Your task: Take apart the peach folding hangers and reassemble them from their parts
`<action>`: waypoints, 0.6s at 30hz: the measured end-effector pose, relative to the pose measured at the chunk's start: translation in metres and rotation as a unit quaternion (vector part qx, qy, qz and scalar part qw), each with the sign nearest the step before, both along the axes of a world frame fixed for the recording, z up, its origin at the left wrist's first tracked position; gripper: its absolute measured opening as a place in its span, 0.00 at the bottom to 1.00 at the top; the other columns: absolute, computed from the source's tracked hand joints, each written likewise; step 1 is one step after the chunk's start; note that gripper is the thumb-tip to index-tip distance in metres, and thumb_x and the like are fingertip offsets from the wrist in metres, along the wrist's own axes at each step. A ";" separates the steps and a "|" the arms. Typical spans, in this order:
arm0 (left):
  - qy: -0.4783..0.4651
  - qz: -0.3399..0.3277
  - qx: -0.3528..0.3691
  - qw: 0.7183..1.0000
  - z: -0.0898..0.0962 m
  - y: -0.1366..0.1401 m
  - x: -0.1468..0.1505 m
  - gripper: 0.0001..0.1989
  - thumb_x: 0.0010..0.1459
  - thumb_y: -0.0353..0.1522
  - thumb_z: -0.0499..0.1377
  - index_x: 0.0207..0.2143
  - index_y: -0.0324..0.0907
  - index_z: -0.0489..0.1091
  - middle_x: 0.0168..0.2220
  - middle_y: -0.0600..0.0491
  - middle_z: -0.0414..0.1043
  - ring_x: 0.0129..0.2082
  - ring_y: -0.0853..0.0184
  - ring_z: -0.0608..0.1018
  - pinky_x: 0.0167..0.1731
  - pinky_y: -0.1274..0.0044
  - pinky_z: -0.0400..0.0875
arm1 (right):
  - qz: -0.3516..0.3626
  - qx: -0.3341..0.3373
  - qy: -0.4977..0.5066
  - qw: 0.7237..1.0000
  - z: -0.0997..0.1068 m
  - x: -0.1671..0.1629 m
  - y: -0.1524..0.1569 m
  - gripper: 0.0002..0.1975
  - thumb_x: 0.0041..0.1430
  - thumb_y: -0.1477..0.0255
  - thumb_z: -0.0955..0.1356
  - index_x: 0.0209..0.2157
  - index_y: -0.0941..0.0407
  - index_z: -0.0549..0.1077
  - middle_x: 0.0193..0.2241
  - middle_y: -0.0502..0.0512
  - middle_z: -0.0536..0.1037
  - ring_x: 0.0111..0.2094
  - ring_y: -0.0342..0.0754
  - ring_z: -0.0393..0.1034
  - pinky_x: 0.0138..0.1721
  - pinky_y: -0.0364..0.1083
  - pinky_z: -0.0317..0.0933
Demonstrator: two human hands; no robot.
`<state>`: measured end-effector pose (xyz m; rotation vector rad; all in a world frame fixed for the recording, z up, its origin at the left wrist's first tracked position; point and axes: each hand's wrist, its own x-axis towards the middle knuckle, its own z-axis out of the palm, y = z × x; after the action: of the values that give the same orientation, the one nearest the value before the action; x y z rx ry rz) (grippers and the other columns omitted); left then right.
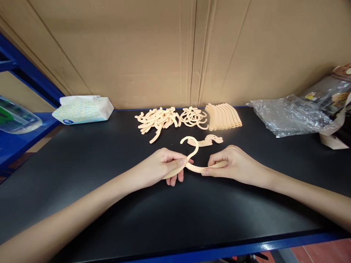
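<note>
Between my two hands is a cream plastic clothes hanger (194, 168), its hook curving upward from the middle. My left hand (164, 166) is closed on the left arm of the hanger, with the thumb near the base of the hook. The right arm of the hanger is gripped by my right hand (226, 162), thumb and fingers pinching it. Just behind the hook lies a flat cream piece with a curled shape (210, 141). How the hanger's parts join at the centre is partly covered by my left fingers.
Further back lie a heap of cream curved pieces (159, 120), a pile of cream hooks (192, 117) and a row of cream hanger arms (223, 116). A tissue pack (83, 109) stands back left. Clear plastic bags (290, 115) lie right on the black table (170, 226).
</note>
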<state>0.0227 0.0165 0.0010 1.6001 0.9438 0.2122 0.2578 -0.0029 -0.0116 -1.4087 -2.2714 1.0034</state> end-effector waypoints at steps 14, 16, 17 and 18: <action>0.060 -0.007 0.180 0.982 -0.006 -0.007 0.002 0.15 0.60 0.43 0.55 0.33 0.40 0.70 0.18 0.61 0.55 0.17 0.75 0.60 0.19 0.81 0.52 | 0.008 0.125 0.034 0.992 0.006 0.015 0.009 0.18 0.59 0.56 0.66 0.28 0.57 0.74 0.17 0.46 0.69 0.19 0.38 0.58 0.22 0.40 0.51; 0.065 -0.004 0.195 0.979 -0.006 -0.007 0.002 0.15 0.60 0.43 0.55 0.30 0.40 0.69 0.18 0.61 0.54 0.18 0.75 0.59 0.20 0.81 0.51 | -0.030 0.166 0.044 0.985 0.008 0.018 0.011 0.18 0.62 0.58 0.63 0.30 0.56 0.75 0.21 0.48 0.72 0.22 0.40 0.61 0.25 0.41 0.54; 0.070 -0.003 0.202 0.977 -0.006 -0.007 0.002 0.15 0.60 0.43 0.55 0.29 0.40 0.68 0.18 0.61 0.53 0.18 0.75 0.58 0.20 0.81 0.51 | -0.049 0.187 0.050 0.980 0.009 0.019 0.012 0.17 0.63 0.59 0.63 0.30 0.56 0.74 0.24 0.49 0.73 0.25 0.41 0.64 0.27 0.42 0.56; 0.075 -0.002 0.210 0.975 -0.006 -0.007 0.002 0.16 0.60 0.43 0.55 0.27 0.40 0.66 0.18 0.61 0.51 0.18 0.75 0.57 0.20 0.81 0.51 | -0.065 0.207 0.057 0.975 0.009 0.020 0.012 0.16 0.64 0.60 0.63 0.31 0.56 0.74 0.27 0.51 0.75 0.27 0.42 0.66 0.29 0.42 0.58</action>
<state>0.0245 0.0093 -0.0049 2.0277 1.0594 0.3069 0.2780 0.0096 -0.0025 -1.2636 -2.1128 0.5153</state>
